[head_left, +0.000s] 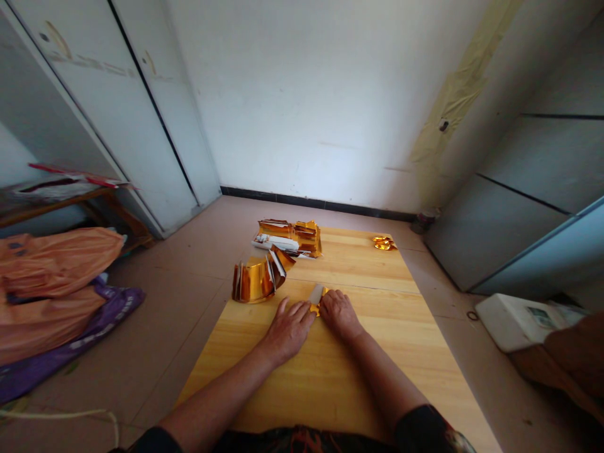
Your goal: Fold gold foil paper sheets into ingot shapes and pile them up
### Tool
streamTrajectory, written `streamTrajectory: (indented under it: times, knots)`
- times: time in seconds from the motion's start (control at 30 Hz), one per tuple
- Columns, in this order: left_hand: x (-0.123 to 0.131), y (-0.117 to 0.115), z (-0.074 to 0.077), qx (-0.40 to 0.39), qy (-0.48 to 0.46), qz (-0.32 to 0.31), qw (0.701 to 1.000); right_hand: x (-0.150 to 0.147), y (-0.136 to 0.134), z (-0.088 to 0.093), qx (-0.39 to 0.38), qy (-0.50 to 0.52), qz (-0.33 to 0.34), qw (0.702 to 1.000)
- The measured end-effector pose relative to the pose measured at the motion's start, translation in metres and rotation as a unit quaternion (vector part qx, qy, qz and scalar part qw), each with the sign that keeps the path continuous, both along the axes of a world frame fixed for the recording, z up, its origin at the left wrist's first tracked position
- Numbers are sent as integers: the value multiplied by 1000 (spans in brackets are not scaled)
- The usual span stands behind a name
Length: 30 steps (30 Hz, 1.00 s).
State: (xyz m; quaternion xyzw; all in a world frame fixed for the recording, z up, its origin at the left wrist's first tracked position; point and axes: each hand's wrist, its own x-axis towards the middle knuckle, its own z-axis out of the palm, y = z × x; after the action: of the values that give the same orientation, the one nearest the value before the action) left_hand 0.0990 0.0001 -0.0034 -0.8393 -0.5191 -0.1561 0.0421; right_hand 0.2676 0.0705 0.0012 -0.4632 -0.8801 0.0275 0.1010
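A small sheet of gold foil paper, its pale back point(316, 293) facing up and gold showing at the edges, lies between my hands on the wooden table point(330, 390). My left hand point(290, 328) rests flat with its thumb apart, its fingertips touching the sheet's left side. Curled fingers of my right hand point(340, 314) grip the sheet's right edge; the part under them is hidden. Just beyond my left hand, a curved fanned stack of gold foil paper point(255, 281) stands on the tabletop. Behind it lies another pile of gold and white foil sheets point(309, 238).
A folded gold foil piece point(384, 243) sits at the table's far right corner. Orange and purple bags point(61, 264) are on the left by a wooden bench point(113, 207). On the right stand a white box point(512, 321) and a grey cabinet point(500, 207).
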Motion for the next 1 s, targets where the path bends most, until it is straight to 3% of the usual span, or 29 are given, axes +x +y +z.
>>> streamTrajectory:
  times: [0.27,0.63,1.0]
  knots:
    - [-1,1,0,-5,1,1,1000,2,2,-5,-8,11,-9,1000]
    - [-2,1,3,-27,-1,1,1000,6,7,-12,-23,141,1,990]
    - [2,4,6,-16,-25,9,1000,12,7,-13,-64,190,18,980]
